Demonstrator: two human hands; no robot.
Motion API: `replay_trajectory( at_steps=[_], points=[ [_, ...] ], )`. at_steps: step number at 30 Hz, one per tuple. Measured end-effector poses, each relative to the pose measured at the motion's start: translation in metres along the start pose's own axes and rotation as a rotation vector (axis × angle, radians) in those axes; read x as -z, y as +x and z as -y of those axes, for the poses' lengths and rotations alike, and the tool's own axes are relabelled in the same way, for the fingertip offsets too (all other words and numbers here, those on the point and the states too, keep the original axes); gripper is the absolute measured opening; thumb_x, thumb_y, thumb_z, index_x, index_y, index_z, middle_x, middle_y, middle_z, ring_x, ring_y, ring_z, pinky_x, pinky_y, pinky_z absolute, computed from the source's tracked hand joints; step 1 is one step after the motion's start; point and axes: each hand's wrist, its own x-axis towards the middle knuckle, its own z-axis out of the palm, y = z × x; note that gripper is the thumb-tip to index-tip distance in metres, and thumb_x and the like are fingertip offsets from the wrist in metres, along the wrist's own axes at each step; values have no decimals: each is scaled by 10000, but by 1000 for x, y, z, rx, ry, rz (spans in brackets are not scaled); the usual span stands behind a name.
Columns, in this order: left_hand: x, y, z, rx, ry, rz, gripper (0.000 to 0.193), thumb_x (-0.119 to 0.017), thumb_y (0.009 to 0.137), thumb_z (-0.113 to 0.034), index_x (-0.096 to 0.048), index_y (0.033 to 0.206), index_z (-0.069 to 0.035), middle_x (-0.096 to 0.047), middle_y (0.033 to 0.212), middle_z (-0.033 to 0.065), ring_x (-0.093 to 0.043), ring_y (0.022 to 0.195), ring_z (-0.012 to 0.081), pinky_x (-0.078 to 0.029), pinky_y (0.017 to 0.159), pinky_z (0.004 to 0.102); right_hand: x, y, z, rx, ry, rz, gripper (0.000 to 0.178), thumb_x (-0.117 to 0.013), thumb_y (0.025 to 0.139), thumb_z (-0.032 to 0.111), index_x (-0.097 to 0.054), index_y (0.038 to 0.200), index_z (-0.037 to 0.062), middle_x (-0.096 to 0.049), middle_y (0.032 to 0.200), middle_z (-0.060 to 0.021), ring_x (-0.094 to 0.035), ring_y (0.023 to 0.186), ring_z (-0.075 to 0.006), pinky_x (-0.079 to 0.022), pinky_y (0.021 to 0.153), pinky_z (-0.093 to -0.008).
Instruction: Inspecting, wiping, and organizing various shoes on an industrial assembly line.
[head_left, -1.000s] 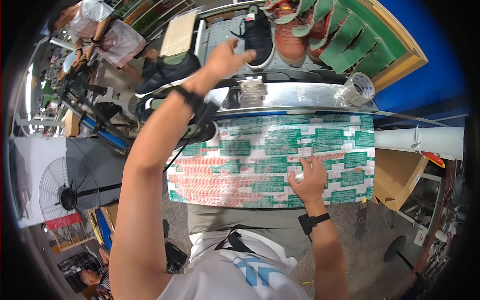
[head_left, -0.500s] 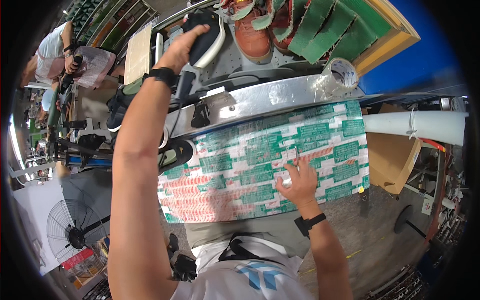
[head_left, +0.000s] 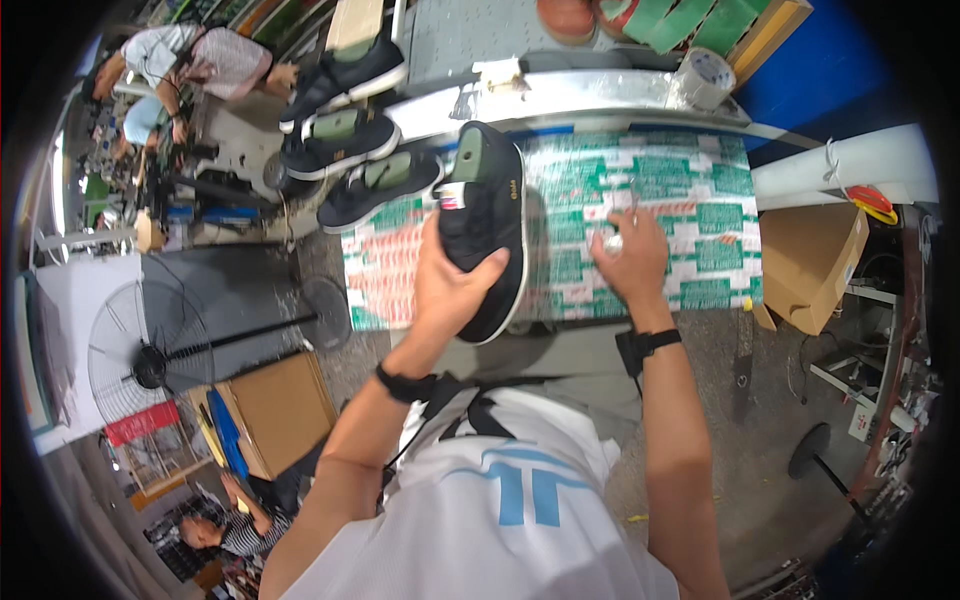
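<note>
My left hand point(head_left: 448, 282) grips a black sneaker point(head_left: 492, 222) with a white sole and a green insole, thumb across its upper. The shoe is upright over the board point(head_left: 700, 235), which is covered in green, white and red printed tape. To the right, my right hand point(head_left: 637, 262) is low over the same board, fingers closed around a small, thin metal tool point(head_left: 614, 241). Its tip points away from me; the fingers hide most of it, and its exact kind does not show. Several similar black sneakers, one of them point(head_left: 380, 188) at the board's left edge, line up at the left.
A metal rail point(head_left: 600, 95) runs behind the board, with a tape roll point(head_left: 706, 77) on it. Brown shoes point(head_left: 567, 18) and green pieces point(head_left: 690, 22) lie beyond. An open carton point(head_left: 815, 270) is at right, a standing fan point(head_left: 150, 355) at left. Other people work at left.
My left hand has brought the black sneaker from the far shelf back toward me, over the taped board. My right hand still holds the small metal tool above the board.
</note>
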Motion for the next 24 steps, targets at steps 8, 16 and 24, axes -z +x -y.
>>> replay_trajectory(
  at_steps=[8,16,24],
  points=[
    [-22,-50,80,30,-113,-73,911,-927,877,-136,-411,1606,42,-690,1352,225,-719,1178,376,-577,1044,425,39,-75,50,-228,259,178,403,-826,878,233,-740,1208,18,-689,1113,-160,-684,1048,-381,-562,908,-475],
    [26,-15,47,-268,372,149,280,-887,872,-12,-631,985,-24,-635,893,70,-637,772,219,-560,743,354,62,-107,115,-301,328,223,650,-841,867,211,-633,1454,23,-690,1201,-177,-693,1096,-354,-566,968,-444],
    [47,30,-44,182,-913,892,287,-690,1113,-272,-692,1304,-58,-733,1133,104,-622,729,77,-558,573,242,58,-88,168,-119,495,461,1028,-896,796,253,-403,1668,20,-714,1221,-206,-712,1088,-378,-585,956,-460]
  ],
)
